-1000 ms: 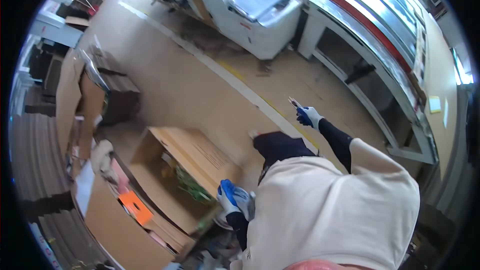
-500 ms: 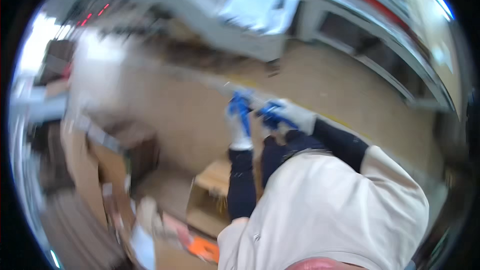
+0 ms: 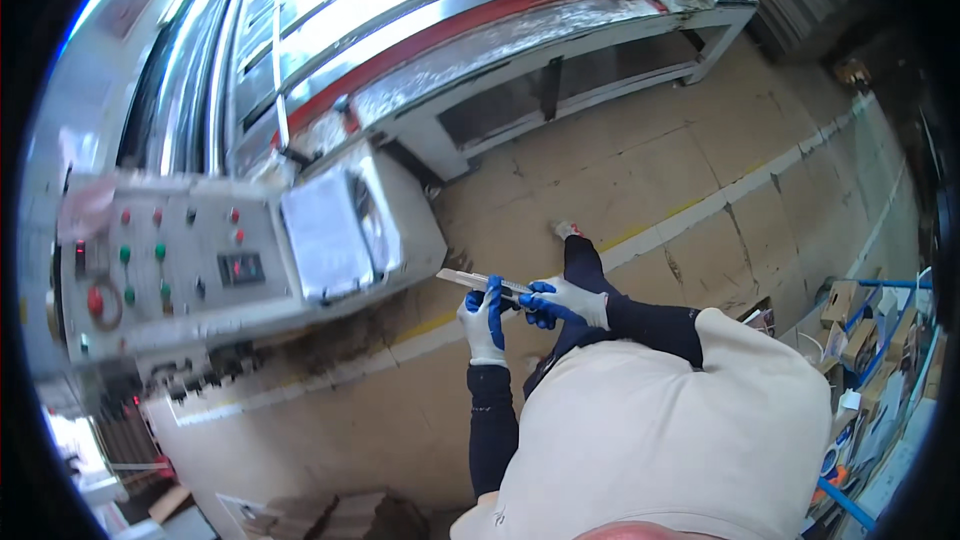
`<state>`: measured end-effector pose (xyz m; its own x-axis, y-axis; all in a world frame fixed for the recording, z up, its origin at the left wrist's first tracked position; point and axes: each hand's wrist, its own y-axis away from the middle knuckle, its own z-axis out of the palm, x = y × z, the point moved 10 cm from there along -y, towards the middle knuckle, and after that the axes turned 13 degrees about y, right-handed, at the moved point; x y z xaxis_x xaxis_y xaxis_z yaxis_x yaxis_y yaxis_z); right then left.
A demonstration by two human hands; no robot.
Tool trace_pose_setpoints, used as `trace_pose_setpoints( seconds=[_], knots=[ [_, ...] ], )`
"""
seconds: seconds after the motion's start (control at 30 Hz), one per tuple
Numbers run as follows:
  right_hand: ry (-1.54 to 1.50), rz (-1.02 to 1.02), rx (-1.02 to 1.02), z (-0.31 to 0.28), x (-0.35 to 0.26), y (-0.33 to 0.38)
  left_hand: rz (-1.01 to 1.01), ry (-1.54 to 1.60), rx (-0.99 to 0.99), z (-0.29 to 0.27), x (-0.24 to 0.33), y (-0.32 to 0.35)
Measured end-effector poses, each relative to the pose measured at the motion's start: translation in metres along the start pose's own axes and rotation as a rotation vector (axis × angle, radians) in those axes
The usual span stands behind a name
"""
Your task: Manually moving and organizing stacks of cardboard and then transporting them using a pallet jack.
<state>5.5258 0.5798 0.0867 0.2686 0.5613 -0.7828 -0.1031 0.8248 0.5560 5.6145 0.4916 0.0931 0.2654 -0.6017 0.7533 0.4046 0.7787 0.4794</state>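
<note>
A utility knife [image 3: 458, 277] with a long silver blade is held in front of my body, its tip pointing left toward the machine. My left hand [image 3: 484, 325], in a white glove with blue-coated fingers, is closed around the knife's body. My right hand [image 3: 572, 302], gloved the same way, has its fingers curled at the rear end of the knife. The gloves hide most of the handle.
At left stands a grey control panel [image 3: 180, 310] with coloured buttons, papers [image 3: 325, 232] on its right end. Behind it is a long machine bed [image 3: 400, 20] with a red edge. A blue-framed rack [image 3: 850, 508] holding boxes stands at right. A white line [image 3: 655, 237] crosses the floor.
My view has swung to the right, and the control panel and machine now show sharply at left. The cartons at lower left have gone from view. The knife now shows clearly between my hands.
</note>
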Motion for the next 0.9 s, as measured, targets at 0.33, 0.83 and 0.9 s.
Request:
trace_pose_setpoints(
  seconds=[0.33,0.83,0.9],
  knots=[
    [-0.651,-0.241,1.009,-0.541,-0.059,-0.039,-0.339,0.086,0.459,-0.093,-0.121,-0.070],
    [0.688,-0.184,0.487,-0.516,-0.187,-0.187,-0.439,-0.913,0.110,0.030,-0.062,-0.178],
    [0.495,0.008,0.487,-0.476,-0.103,-0.179,-0.445,-0.913,0.053,0.038,-0.078,-0.204]
  ],
)
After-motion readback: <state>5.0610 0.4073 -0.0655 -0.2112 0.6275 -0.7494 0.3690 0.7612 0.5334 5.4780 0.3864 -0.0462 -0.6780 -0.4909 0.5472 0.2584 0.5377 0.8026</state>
